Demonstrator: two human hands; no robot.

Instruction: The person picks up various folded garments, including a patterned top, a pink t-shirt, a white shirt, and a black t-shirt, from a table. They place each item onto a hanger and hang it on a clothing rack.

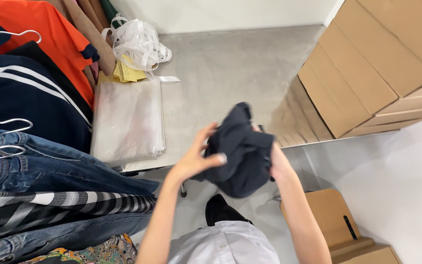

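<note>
Dark bundled garment (240, 151) sits mid-frame, grasped by both the left hand (194, 159) and right hand (278, 164); jeans (35, 166) hang at left.

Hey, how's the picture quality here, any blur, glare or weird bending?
Head view: lighting is even and soft, no harsh glare; the dark garment and both hands, left hand and right hand, are slightly motion-blurred; the cardboard boxes lean and stretch toward the edge from wide-angle distortion; the stack of clear plastic bags shows only a mild sheen.
</note>
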